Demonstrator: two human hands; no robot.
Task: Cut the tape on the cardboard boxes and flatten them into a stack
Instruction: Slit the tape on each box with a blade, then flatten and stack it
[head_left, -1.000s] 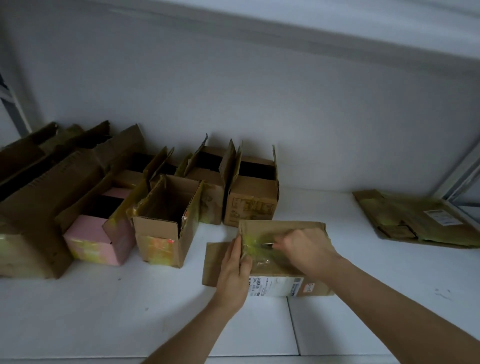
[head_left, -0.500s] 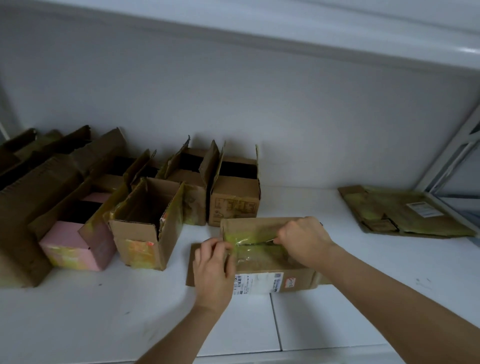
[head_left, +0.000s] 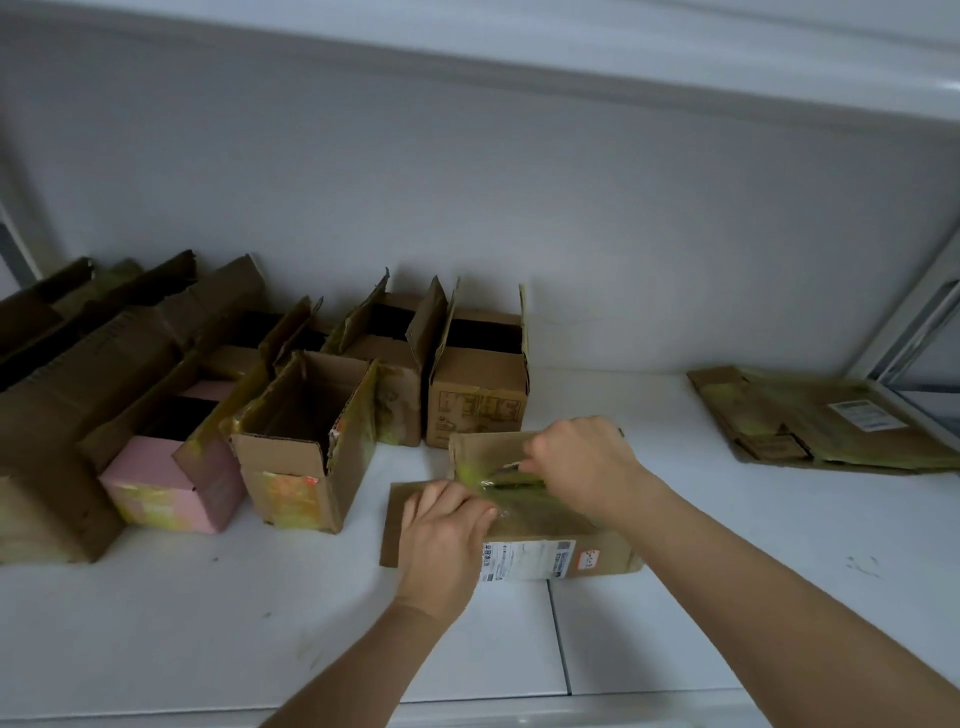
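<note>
Left hand (head_left: 441, 540) flat on the near left part of the taped brown box (head_left: 524, 525), fingers straight and close together, pressing down. Right hand (head_left: 582, 467) curled tight round a small cutting tool (head_left: 511, 466), tip on the shiny tape (head_left: 498, 483) across the top of the box. Box lying on the white table (head_left: 208, 623), open boxes (head_left: 306, 441) just behind on the left, flat stack (head_left: 831, 421) far off on the right.
</note>
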